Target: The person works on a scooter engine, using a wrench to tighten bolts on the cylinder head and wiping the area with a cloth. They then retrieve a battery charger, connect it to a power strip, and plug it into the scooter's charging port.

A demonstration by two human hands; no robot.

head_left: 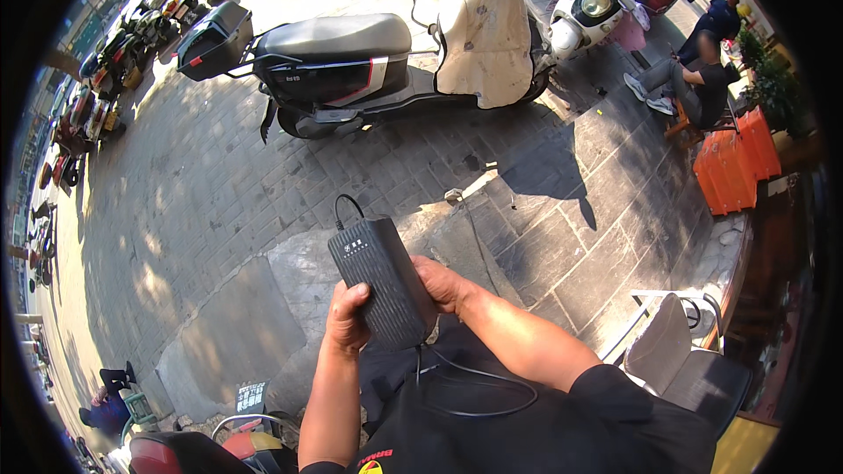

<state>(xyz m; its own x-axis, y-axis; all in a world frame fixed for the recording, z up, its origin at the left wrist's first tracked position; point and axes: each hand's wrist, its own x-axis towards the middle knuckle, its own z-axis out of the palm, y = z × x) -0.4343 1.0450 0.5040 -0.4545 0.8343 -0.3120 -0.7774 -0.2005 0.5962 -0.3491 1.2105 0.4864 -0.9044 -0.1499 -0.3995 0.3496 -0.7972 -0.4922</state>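
I hold a black ribbed charger (379, 276), a box with a cable at each end, in front of my chest. My left hand (349, 316) grips its left side near the lower end, the thumb lying on the ribbed face. On the opposite side my right hand (439, 285) is closed around the edge, and its fingertips are hidden behind the box. A short loop of black cable (349, 202) sticks out of the far end. From the near end a longer cable (487, 412) hangs in a loop against my black shirt.
Ahead stands a black and white electric scooter (334, 61) with a beige cover (487, 26) over its front. A grey chair (680, 360) is close on my right, beyond it an orange barrier (729, 162) and seated people. Parked scooters line the far left. A red and black seat (189, 452) is at lower left.
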